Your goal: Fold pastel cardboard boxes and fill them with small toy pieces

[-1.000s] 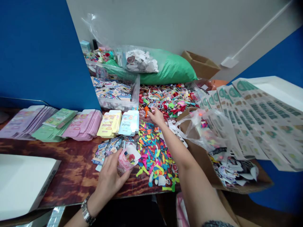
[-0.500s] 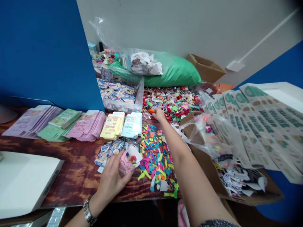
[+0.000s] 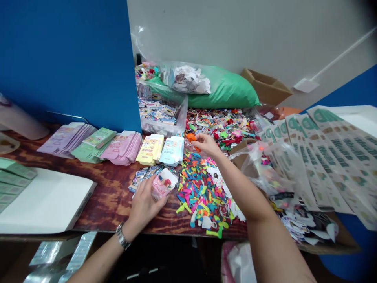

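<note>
Near the table's front, my left hand [image 3: 147, 200] holds a small pink box [image 3: 160, 188], its top open and small colourful items showing inside. My right hand [image 3: 207, 144] reaches further back and pinches an orange item [image 3: 193, 139] with something clear and shiny beside it. Behind that hand lies a heap of mixed small trinkets [image 3: 226, 125]. Between my hands and below my right forearm spreads a pile of bright balloons [image 3: 197, 188]. Printed cards [image 3: 141, 177] lie partly under the pink box.
Flat box stacks in purple [image 3: 66, 137], green [image 3: 92, 147], pink [image 3: 122, 147], yellow [image 3: 150, 149] and blue [image 3: 172, 151] line the back left. Behind stand a clear bin of cards [image 3: 159, 114] and a green bag [image 3: 226, 88]. A cardboard box [image 3: 344, 239] sits right, a white box [image 3: 55, 200] left.
The view has shifted left, so most things appear further right. My right hand has lifted the orange item slightly off the trinket heap. My left hand still holds the pink box.
</note>
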Demonstrator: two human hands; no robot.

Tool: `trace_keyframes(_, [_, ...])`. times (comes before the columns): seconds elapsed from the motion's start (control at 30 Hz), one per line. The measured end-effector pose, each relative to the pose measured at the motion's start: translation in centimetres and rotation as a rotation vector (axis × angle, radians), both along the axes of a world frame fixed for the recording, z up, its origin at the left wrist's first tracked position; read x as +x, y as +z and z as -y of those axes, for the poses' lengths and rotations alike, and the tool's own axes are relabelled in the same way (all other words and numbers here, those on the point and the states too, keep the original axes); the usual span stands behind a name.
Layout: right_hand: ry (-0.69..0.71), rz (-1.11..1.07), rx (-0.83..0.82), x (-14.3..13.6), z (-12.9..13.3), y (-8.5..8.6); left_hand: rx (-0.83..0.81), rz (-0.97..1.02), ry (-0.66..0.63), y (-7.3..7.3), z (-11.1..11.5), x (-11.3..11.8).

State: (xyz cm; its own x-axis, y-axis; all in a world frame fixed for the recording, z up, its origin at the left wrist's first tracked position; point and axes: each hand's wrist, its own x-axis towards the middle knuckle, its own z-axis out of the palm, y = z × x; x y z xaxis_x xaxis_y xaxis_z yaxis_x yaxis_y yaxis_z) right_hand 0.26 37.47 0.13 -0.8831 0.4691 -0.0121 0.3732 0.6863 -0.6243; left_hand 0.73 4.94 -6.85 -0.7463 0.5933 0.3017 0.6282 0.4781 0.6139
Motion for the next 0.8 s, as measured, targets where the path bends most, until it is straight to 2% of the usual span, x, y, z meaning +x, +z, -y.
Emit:
trace_keyframes(0.1, [0.299,-0.016,-0.246,2.7,4.7,2.2,-0.029,-0.078,0.023,0.7,-0.2,-0.4])
trace_keyframes(0.13, [0.388,0.018,-0.256,3.5,6.3,2.8,-0.052,-0.118,0.037,0.9,-0.2,-0.5])
trace_keyframes(0.17, [0.465,0.053,-0.207,4.1,7.7,3.3,-0.082,-0.161,0.053,1.2,-0.1,-0.5])
trace_keyframes(0.3, [0.655,0.104,0.207,5.3,12.2,4.0,-0.199,-0.314,0.078,2.1,0.5,0.0])
trace_keyframes(0.33, [0.681,0.086,0.255,5.4,13.0,3.9,-0.217,-0.331,0.070,2.2,0.6,0.2])
trace_keyframes(0.4, [0.702,0.024,0.240,5.4,14.1,3.4,-0.225,-0.325,0.049,2.2,0.9,0.6])
trace_keyframes(0.57, [0.579,-0.164,-0.172,6.0,16.2,1.5,-0.060,-0.155,0.013,1.0,1.5,1.0])
trace_keyframes(0.63, [0.557,-0.205,-0.237,6.5,16.9,0.8,0.008,-0.097,0.006,0.7,1.7,1.0])
trace_keyframes(0.7, [0.580,-0.220,-0.150,7.1,17.5,0.5,0.052,-0.061,0.004,0.6,1.9,1.0])
trace_keyframes(0.8, [0.644,-0.307,0.082,7.9,17.5,0.7,0.084,-0.012,0.004,0.6,2.1,1.1])
